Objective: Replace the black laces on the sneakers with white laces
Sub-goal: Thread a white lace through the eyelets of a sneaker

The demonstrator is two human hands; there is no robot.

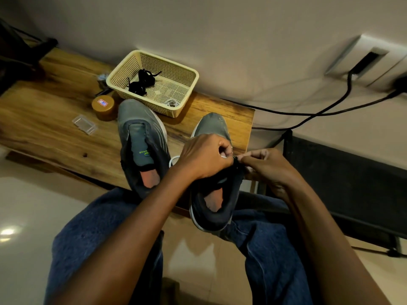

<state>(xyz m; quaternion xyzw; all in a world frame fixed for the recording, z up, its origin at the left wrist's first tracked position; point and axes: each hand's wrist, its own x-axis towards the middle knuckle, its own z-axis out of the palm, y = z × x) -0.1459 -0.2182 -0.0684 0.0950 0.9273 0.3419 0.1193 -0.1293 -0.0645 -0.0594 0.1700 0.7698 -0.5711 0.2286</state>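
Observation:
Two grey sneakers lie on the wooden table. The left sneaker (141, 142) has no lace in it. Over the right sneaker (214, 194) my left hand (204, 156) pinches a white lace (174, 159) at the eyelets, and a loop of that lace shows left of the hand. My right hand (266, 167) pinches the shoe's dark edge by the eyelets, fingertips close to the left hand's. A bundle of black laces (141, 82) lies in the cream basket (187, 89), with a small white coil (172, 103) in its near corner.
A round gold-lidded tin (103, 104) and a clear plastic case (84, 124) lie left of the sneakers. Black cables (330, 106) run along the wall to the right. A dark cabinet (352, 179) stands right of the table. My knees in blue jeans sit below.

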